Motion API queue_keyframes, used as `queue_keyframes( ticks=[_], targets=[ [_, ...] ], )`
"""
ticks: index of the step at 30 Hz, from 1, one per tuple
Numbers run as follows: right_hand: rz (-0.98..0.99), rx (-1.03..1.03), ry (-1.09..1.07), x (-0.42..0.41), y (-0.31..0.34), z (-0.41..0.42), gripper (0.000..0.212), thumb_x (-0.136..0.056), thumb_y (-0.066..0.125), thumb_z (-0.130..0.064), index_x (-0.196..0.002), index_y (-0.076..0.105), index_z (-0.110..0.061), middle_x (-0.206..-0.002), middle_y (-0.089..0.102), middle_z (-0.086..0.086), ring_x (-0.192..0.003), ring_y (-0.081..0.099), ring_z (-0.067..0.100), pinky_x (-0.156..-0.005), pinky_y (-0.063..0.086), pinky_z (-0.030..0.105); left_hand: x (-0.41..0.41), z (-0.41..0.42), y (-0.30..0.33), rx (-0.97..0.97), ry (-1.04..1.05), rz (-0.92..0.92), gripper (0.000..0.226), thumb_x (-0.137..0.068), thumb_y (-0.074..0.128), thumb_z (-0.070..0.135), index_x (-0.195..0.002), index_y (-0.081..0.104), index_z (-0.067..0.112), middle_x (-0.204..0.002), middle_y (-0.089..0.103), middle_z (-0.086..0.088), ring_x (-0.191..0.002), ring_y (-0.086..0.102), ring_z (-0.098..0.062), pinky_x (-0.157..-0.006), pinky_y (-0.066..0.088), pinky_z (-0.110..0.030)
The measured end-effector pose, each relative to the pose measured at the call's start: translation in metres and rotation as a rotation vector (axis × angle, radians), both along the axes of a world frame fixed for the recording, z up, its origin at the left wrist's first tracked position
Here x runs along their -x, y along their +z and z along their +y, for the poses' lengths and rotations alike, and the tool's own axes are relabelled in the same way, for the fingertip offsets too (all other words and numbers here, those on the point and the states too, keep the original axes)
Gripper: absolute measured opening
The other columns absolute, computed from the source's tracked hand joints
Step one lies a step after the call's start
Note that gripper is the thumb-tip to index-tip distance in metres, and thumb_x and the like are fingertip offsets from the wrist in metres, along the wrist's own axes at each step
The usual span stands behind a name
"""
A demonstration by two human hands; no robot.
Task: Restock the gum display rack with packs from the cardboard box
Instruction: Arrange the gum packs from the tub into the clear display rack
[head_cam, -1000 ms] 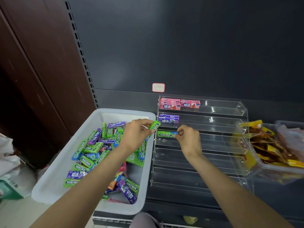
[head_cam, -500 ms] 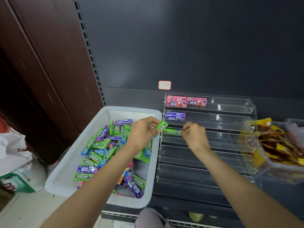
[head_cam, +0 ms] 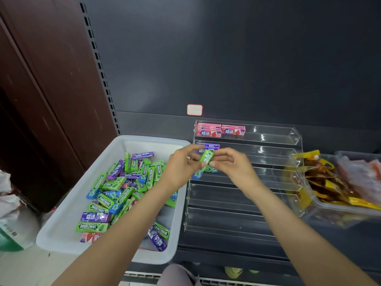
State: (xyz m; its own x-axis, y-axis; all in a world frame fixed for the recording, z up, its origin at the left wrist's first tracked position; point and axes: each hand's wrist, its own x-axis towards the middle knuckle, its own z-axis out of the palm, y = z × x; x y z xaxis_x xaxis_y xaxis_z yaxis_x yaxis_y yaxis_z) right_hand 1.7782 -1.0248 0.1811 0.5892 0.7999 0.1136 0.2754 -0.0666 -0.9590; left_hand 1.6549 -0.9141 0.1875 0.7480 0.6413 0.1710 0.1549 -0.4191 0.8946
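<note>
A green gum pack (head_cam: 206,157) is held in the air in front of the clear tiered rack (head_cam: 274,153). My left hand (head_cam: 181,166) and my right hand (head_cam: 231,164) both pinch it, one at each end. Just below it another green pack (head_cam: 210,169) lies on the rack's third tier. Pink packs (head_cam: 219,130) fill the left of the top tier and a purple pack (head_cam: 208,145) sits on the second. A white bin (head_cam: 68,213) to the left holds several loose green, purple and blue packs (head_cam: 115,195).
A clear tub (head_cam: 338,211) of yellow and brown snack packets stands right of the rack. A dark shelf back panel rises behind. A brown wall and white bags (head_cam: 10,213) lie at the far left. The rack's lower tiers hold nothing.
My right hand left the green pack on the third tier and came up to meet my left hand, which moved right; both now pinch the second green pack.
</note>
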Motion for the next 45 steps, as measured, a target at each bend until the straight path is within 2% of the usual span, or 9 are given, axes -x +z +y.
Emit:
queue_keyframes(
  ticks=[3,7,9,14,19,22,29,38,45],
  targets=[
    [0.119,0.041,0.071,0.005,-0.006,-0.001,0.014,-0.082,0.069,-0.008,-0.093,0.065,-0.016,-0.092,0.07,0.007,-0.086,0.068,0.018,-0.08,0.056,0.025,-0.003,-0.004,0.0,0.139,0.007,-0.12,0.045,-0.084,0.065,0.002,-0.123,0.056,0.024,-0.086,0.054,0.0,-0.071,0.061,-0.015,-0.067,0.056,-0.021],
    [0.155,0.0,0.002,0.004,-0.011,-0.001,0.014,-0.083,0.067,-0.002,-0.096,0.065,-0.005,-0.084,0.069,0.011,-0.074,0.068,0.018,-0.066,0.055,0.019,-0.009,-0.003,-0.002,0.086,0.074,-0.131,0.03,-0.083,0.069,0.009,-0.11,0.062,0.02,-0.079,0.061,0.003,-0.069,0.064,-0.009,-0.073,0.054,-0.027],
    [0.055,0.017,-0.084,-0.003,-0.013,-0.002,0.013,-0.081,0.068,-0.002,-0.094,0.067,-0.004,-0.08,0.068,0.005,-0.072,0.065,0.015,-0.064,0.053,0.018,-0.008,0.0,-0.004,0.035,0.095,-0.104,0.028,-0.085,0.067,0.01,-0.111,0.063,0.019,-0.084,0.064,0.003,-0.07,0.063,0.0,-0.077,0.051,-0.022],
    [-0.375,0.226,-0.25,-0.021,-0.02,-0.002,0.014,-0.081,0.071,-0.011,-0.095,0.072,-0.012,-0.083,0.065,-0.004,-0.074,0.057,0.008,-0.058,0.036,0.006,0.002,0.017,-0.017,-0.095,0.212,0.064,0.039,-0.09,0.059,0.01,-0.129,0.053,0.015,-0.126,0.058,-0.002,-0.108,0.056,-0.014,-0.093,0.045,-0.027],
    [-0.534,0.398,-0.234,-0.019,-0.029,0.012,0.018,-0.082,0.071,-0.016,-0.1,0.072,-0.017,-0.095,0.07,0.003,-0.082,0.062,0.016,-0.071,0.052,0.029,0.007,0.024,-0.026,-0.064,0.105,0.227,0.05,-0.09,0.059,0.01,-0.137,0.045,0.019,-0.137,0.051,-0.004,-0.118,0.054,-0.018,-0.096,0.043,-0.029],
    [-0.56,0.419,-0.223,-0.013,-0.031,0.023,0.021,-0.083,0.07,-0.015,-0.104,0.07,-0.014,-0.1,0.069,0.006,-0.086,0.063,0.019,-0.077,0.054,0.032,0.005,0.023,-0.025,-0.084,0.049,0.271,0.053,-0.09,0.06,0.01,-0.138,0.044,0.022,-0.139,0.05,-0.003,-0.12,0.052,-0.018,-0.095,0.042,-0.027],
    [-0.644,0.429,-0.253,-0.009,-0.039,0.028,0.018,-0.083,0.069,-0.013,-0.1,0.067,-0.008,-0.104,0.058,0.009,-0.077,0.053,0.014,-0.071,0.044,0.022,0.006,0.023,-0.023,-0.115,0.032,0.263,0.053,-0.089,0.059,0.008,-0.138,0.044,0.023,-0.129,0.059,-0.004,-0.12,0.052,-0.019,-0.095,0.038,-0.022],
    [-0.673,0.476,-0.228,-0.004,-0.03,0.028,0.017,-0.085,0.068,-0.016,-0.1,0.065,-0.009,-0.105,0.06,0.009,-0.088,0.061,0.021,-0.072,0.049,0.029,0.015,0.022,-0.02,-0.09,0.023,0.275,0.044,-0.09,0.058,0.011,-0.133,0.05,0.02,-0.128,0.059,-0.001,-0.113,0.055,-0.016,-0.093,0.041,-0.025],
    [-0.646,0.218,-0.105,0.041,-0.013,0.051,0.014,-0.091,0.057,-0.014,-0.1,0.067,-0.012,-0.1,0.062,0.005,-0.084,0.06,0.016,-0.077,0.051,0.029,0.069,0.047,-0.024,-0.175,0.148,0.299,0.034,-0.091,0.054,0.006,-0.123,0.057,0.013,-0.119,0.062,-0.001,-0.096,0.055,-0.009,-0.078,0.038,-0.012]
  ],
)
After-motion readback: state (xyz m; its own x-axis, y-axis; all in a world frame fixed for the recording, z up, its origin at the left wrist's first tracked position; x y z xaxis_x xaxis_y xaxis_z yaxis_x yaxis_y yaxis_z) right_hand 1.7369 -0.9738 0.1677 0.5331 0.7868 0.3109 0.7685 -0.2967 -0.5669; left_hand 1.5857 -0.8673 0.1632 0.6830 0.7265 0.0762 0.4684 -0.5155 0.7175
